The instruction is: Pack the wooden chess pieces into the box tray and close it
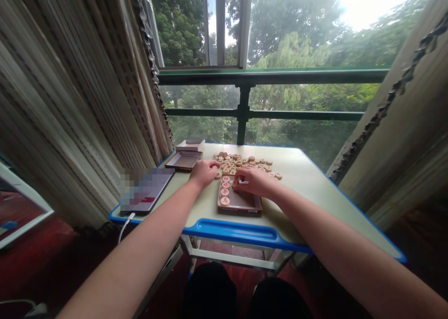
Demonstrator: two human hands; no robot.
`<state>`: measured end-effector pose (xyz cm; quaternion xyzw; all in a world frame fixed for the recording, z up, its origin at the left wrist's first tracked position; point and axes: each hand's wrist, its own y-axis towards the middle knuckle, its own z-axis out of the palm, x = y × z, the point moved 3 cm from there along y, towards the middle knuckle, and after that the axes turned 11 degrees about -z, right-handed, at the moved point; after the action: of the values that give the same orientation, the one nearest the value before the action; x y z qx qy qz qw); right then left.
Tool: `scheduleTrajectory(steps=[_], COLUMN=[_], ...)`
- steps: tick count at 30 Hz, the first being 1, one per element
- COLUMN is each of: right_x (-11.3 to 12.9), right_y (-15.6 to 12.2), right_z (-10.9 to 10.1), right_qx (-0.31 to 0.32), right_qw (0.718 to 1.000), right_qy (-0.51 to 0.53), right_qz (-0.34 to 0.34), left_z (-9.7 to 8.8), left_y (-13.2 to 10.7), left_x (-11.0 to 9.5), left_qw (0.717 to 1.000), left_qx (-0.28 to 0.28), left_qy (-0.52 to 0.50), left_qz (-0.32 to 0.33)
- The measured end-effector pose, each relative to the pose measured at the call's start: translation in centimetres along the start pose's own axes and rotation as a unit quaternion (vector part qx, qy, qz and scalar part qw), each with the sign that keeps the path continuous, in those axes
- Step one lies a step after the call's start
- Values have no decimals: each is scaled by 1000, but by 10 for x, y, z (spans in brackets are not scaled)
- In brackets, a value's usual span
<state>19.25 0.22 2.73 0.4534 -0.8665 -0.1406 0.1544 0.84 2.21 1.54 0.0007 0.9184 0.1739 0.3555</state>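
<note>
Several pale, round, red-marked discs point(225, 192)

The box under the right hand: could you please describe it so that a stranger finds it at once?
On the pale table, look near the blue front groove. The shallow box sits just beyond it, under the right hand. Unlike the two boxes at far left, it has round pieces lined along its left side.
</note>
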Motion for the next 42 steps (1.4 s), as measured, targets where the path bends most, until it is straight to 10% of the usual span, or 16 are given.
scheduleTrajectory(steps=[42], right_x=[5], right_y=[0], right_z=[0], right_qx=[58], right_qw=[991], right_qy=[-83], right_qz=[89], left_z=[21], left_y=[0], left_x=[2], left_qw=[992], left_qx=[58], left_qy=[52], left_qz=[99])
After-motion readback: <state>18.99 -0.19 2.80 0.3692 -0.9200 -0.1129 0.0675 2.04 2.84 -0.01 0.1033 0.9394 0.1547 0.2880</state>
